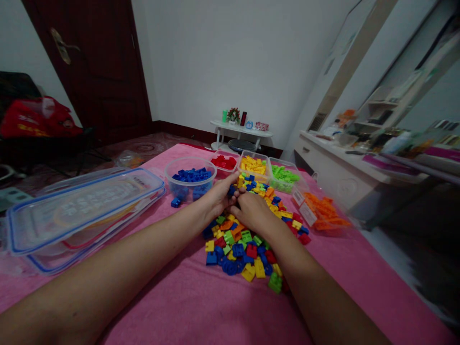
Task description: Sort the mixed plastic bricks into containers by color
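Observation:
A heap of small mixed-colour plastic bricks (247, 249) lies on a pink cloth (201, 302). Both of my hands rest on its far part. My left hand (217, 194) has its fingers curled round a blue brick (232, 190) at the fingertips. My right hand (251, 211) lies knuckles up beside it, fingers bent down into the heap; what it grips is hidden. Behind the hands stand a round tub of blue bricks (190, 179) and boxes of red bricks (224, 162), yellow bricks (253, 165), green bricks (283, 175) and orange bricks (323, 211).
Stacked clear lids with blue rims (82, 211) lie at the left. One loose blue brick (176, 202) sits by the round tub. A white desk (341, 167) stands at the right, a small white table (240, 129) by the far wall, and a dark door (97, 67) behind.

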A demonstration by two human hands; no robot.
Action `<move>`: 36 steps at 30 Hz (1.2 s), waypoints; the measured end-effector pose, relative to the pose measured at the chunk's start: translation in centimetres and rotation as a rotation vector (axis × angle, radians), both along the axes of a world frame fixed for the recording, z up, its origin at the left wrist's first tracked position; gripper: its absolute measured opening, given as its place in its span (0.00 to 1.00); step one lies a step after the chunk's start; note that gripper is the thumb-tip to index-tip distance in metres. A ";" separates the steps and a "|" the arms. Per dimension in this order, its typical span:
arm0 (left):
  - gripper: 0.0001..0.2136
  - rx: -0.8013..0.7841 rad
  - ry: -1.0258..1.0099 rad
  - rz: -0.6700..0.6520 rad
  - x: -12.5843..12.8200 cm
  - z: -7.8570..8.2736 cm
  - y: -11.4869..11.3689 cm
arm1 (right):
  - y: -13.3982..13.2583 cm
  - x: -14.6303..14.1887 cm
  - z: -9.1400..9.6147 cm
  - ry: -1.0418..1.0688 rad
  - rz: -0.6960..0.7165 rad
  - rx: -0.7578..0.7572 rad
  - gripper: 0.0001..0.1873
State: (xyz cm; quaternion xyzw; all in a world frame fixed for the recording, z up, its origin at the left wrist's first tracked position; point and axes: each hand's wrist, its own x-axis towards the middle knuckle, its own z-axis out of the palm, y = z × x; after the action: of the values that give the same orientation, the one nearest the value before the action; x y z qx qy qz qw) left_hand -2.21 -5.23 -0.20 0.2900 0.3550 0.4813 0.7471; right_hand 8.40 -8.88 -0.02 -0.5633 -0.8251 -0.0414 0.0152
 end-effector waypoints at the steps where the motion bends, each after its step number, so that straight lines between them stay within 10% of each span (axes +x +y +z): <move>1: 0.09 0.001 0.001 0.001 0.0 0.0 0.0 | 0.0 0.0 0.0 0.001 -0.001 0.001 0.16; 36: 0.10 -0.004 0.011 0.018 0.0 0.1 -0.1 | -0.2 -0.2 0.2 0.024 -0.018 -0.019 0.14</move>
State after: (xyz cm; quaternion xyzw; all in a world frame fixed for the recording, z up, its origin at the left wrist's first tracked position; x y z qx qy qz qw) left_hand -2.16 -5.36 -0.06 0.2883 0.3627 0.4856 0.7414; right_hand 8.21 -9.10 0.19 -0.5712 -0.8201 -0.0269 0.0192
